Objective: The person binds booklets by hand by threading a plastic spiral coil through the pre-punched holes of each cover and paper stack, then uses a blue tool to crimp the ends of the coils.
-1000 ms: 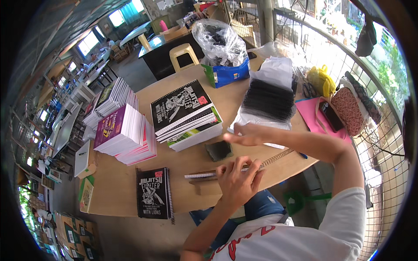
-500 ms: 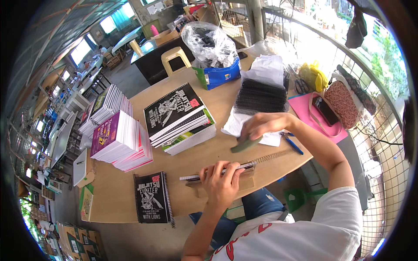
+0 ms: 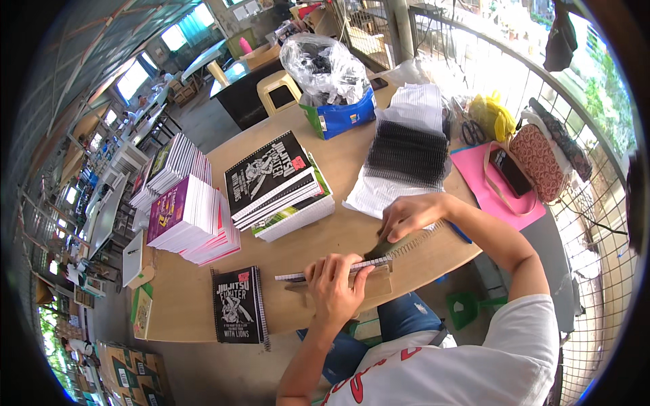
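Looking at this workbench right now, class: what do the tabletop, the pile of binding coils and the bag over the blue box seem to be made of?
Tabletop: seemingly wood or plywood, matte tan with faint grain.
Binding coils: probably black plastic or coated wire, judging by the thin ribbed loops; which one is unclear.
Bag over the blue box: thin clear plastic film, crinkled and glossy.

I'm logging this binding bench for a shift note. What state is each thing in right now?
Left hand: pressing flat on the notebook stack.
Right hand: gripping a dark flat tool.
Notebook stack: on edge, wire spiral partly through.
Finished notebook: closed, flat on the table.
Black combs: piled on white paper.
Clear bag: full, in a blue box.
Pink pouch: closed.
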Motion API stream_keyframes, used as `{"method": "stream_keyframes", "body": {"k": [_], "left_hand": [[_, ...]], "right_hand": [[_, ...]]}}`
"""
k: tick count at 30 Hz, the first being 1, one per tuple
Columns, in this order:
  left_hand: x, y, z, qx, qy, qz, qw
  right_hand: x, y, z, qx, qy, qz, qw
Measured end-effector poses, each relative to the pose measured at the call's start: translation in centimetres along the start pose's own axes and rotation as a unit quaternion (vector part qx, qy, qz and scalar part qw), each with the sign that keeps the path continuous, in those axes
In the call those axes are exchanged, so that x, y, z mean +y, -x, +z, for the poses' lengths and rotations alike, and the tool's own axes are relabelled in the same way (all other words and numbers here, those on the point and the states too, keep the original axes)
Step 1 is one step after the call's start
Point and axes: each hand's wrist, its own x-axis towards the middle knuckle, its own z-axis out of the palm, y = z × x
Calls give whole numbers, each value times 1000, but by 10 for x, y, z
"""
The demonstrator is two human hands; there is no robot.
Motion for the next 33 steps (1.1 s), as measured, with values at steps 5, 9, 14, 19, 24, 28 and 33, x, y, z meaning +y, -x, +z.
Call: {"method": "stream_keyframes", "body": {"k": [5, 9, 14, 19, 24, 28, 33], "left_hand": [[-1, 5, 0, 6, 14, -15, 1000], [1, -3, 0, 42, 60, -17, 997], [5, -5, -4, 45, 43, -22, 998], [4, 0, -5, 2, -24, 3, 1000], [1, 3, -3, 2, 10, -20, 1000], [2, 1, 2, 15, 54, -19, 998], [0, -1, -2, 24, 57, -19, 998]], "right_hand": [[18, -4, 3, 33, -293, -188, 937], [3, 1, -16, 68, -178, -82, 978], [9, 0, -5, 36, -77, -42, 996], [14, 4, 4, 54, -231, -61, 969], [0, 4, 9, 57, -387, -136, 910], [29, -4, 7, 79, 56, 6, 995], [-4, 1, 8, 44, -89, -119, 988]]}}
